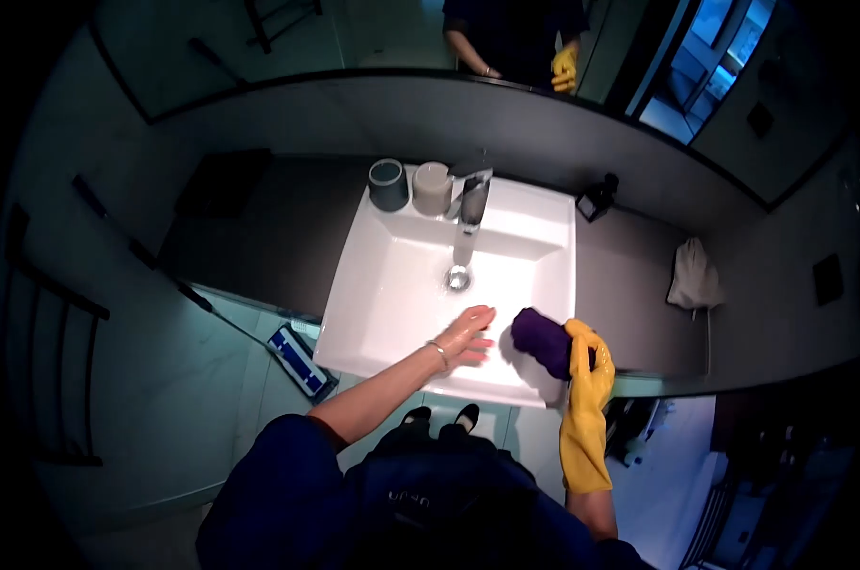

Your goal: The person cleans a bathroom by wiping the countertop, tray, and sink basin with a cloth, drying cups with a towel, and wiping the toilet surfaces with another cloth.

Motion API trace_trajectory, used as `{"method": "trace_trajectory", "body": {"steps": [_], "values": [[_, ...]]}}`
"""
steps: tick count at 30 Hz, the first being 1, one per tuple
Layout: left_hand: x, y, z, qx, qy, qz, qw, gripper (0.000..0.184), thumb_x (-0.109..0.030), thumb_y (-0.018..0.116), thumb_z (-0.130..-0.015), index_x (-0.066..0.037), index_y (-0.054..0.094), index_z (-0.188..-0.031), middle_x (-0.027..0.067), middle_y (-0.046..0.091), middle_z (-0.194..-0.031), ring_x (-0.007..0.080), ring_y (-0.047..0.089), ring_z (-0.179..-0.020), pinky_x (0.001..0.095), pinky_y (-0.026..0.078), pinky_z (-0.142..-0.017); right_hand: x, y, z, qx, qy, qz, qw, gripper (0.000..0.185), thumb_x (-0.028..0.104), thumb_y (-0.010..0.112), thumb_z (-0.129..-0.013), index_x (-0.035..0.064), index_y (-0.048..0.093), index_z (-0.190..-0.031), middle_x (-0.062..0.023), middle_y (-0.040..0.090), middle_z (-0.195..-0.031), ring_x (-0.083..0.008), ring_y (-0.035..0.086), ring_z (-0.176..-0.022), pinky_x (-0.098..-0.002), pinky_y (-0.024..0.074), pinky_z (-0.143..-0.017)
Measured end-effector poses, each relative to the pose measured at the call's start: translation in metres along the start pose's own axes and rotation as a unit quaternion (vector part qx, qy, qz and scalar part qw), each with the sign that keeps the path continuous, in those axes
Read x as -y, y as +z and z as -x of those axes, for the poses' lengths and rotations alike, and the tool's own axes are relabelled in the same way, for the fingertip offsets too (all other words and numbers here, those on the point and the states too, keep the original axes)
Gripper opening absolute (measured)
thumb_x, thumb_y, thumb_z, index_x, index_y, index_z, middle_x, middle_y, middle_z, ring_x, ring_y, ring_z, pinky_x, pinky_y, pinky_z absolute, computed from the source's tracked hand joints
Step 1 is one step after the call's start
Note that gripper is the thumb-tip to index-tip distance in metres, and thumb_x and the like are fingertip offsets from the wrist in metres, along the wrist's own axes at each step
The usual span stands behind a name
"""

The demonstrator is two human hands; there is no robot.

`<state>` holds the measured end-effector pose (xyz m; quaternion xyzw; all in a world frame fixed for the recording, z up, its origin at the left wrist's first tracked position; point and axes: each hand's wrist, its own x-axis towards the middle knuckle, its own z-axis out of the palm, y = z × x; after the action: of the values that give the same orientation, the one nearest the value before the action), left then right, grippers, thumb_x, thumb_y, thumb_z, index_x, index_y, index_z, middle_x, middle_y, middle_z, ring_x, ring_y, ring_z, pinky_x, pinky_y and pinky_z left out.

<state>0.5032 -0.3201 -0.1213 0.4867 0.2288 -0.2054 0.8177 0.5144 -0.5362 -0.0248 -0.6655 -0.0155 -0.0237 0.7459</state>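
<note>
Dark-blue fabric sleeve [273,484] lies nearest my camera. I see the bare left hand [466,337], grip loosely spread and seemingly empty, over the white ceramic basin [354,313]; the yellow-rubber-gloved right hand [589,370] clasps a bunched purple cloth [541,342] over its front-right corner. Slick rubber could, I judge, let the cloth slip. I count one cloth, one basin, one shiny metal faucet [474,199], two round cups: dark grey [388,193], beige [431,195].

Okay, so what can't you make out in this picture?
All in the head view:
Right hand: skin hidden by the yellow glove.
Purple cloth: gripped part hidden by that hand.
Dark bottle: any label too small and dim to read.
Pouch: any contents hidden by its fabric.
Mirror: top cut off by the picture's upper edge.
</note>
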Motion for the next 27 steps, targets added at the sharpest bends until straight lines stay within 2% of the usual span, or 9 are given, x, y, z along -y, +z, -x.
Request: {"method": "trace_trajectory", "body": {"steps": [2,4,6,7,9,10,12,17,27], "values": [[0.008,0.023,0.023,0.088,-0.100,0.150,0.980,0.102,-0.068,0.063,-0.073,-0.021,0.011,-0.147,0.0242,0.017,-0.147,0.0431,0.038,-0.126,0.0582,0.044,-0.092,0.012,0.014,0.023,-0.005,0.040,0.157,0.987,0.017,0.005,0.059,-0.089,0.0043,0.066,-0.104,-0.0069,0.062,-0.110,-0.0173,0.058,-0.095,-0.0270,0.0441,-0.084],[0.020,0.026,0.022,0.236,-0.138,0.236,0.932,0.096,-0.069,0.063,-0.072,-0.021,0.021,-0.144,0.0167,0.034,-0.141,0.0380,0.047,-0.120,0.0589,0.044,-0.090,0.015,0.032,0.046,0.086,-0.048,0.232,0.968,0.027,0.003,0.063,-0.083,0.0068,0.065,-0.109,-0.0078,0.062,-0.111,-0.0183,0.055,-0.107,-0.0286,0.0417,-0.092],[0.012,0.025,0.048,0.151,0.005,0.097,0.984,0.089,-0.067,0.060,-0.076,-0.019,0.027,-0.142,0.0116,0.045,-0.133,0.0307,0.052,-0.115,0.0563,0.049,-0.085,0.019,0.045,0.065,0.183,-0.137,0.271,0.935,0.029,-0.001,0.063,-0.080,0.0064,0.065,-0.108,-0.0084,0.063,-0.110,-0.0194,0.056,-0.108,-0.0296,0.0403,-0.095],[0.040,-0.011,0.008,0.188,-0.019,0.098,0.977,0.073,-0.060,0.059,-0.082,-0.016,0.038,-0.137,0.0097,0.052,-0.124,0.0265,0.058,-0.106,0.0501,0.053,-0.075,0.020,0.048,0.073,0.152,-0.061,0.222,0.961,0.031,-0.005,0.061,-0.079,0.0064,0.066,-0.108,-0.0086,0.064,-0.110,-0.0197,0.055,-0.110,-0.0308,0.0395,-0.097],[0.004,-0.062,-0.005,-0.039,0.005,-0.252,0.967,0.045,-0.044,0.059,-0.087,-0.013,0.059,-0.119,0.0092,0.064,-0.102,0.0201,0.062,-0.088,0.0399,0.052,-0.072,0.014,0.044,0.078,0.060,0.044,0.099,0.992,0.028,-0.009,0.057,-0.078,0.0015,0.065,-0.104,-0.0123,0.065,-0.106,-0.0216,0.060,-0.105,-0.0306,0.0434,-0.095],[0.019,-0.099,-0.039,-0.137,0.203,-0.309,0.919,0.043,-0.043,0.057,-0.087,-0.015,0.060,-0.119,0.0102,0.066,-0.096,0.0205,0.062,-0.082,0.0358,0.051,-0.073,0.018,0.043,0.079,0.022,0.112,-0.002,0.993,0.027,-0.010,0.056,-0.078,-0.0007,0.064,-0.102,-0.0144,0.065,-0.104,-0.0232,0.061,-0.101,-0.0313,0.0454,-0.093],[-0.033,-0.104,-0.033,-0.267,0.150,-0.620,0.723,0.041,-0.038,0.060,-0.085,-0.020,0.058,-0.122,0.0050,0.060,-0.116,0.0215,0.054,-0.106,0.0416,0.042,-0.089,0.005,0.030,0.087,0.004,0.056,-0.082,0.995,0.024,-0.012,0.053,-0.079,-0.0051,0.061,-0.100,-0.0203,0.065,-0.100,-0.0294,0.064,-0.095,-0.0370,0.0487,-0.091],[-0.031,-0.093,-0.090,-0.190,0.270,-0.743,0.582,0.047,-0.032,0.058,-0.086,-0.014,0.047,-0.128,0.0037,0.050,-0.129,0.0218,0.044,-0.120,0.0562,0.028,-0.099,0.030,0.019,0.107,-0.054,0.005,-0.057,0.997,0.022,-0.008,0.055,-0.081,-0.0054,0.060,-0.102,-0.0216,0.063,-0.104,-0.0306,0.063,-0.097,-0.0388,0.0484,-0.092],[-0.072,-0.066,-0.117,-0.126,0.107,-0.813,0.558,0.036,-0.026,0.062,-0.074,-0.008,0.064,-0.105,0.0066,0.065,-0.101,0.0237,0.058,-0.103,0.0461,0.028,-0.096,0.048,-0.037,0.136,-0.209,-0.036,-0.028,0.977,0.025,-0.002,0.053,-0.083,-0.0050,0.061,-0.107,-0.0215,0.063,-0.104,-0.0288,0.063,-0.096,-0.0367,0.0502,-0.091]]}}
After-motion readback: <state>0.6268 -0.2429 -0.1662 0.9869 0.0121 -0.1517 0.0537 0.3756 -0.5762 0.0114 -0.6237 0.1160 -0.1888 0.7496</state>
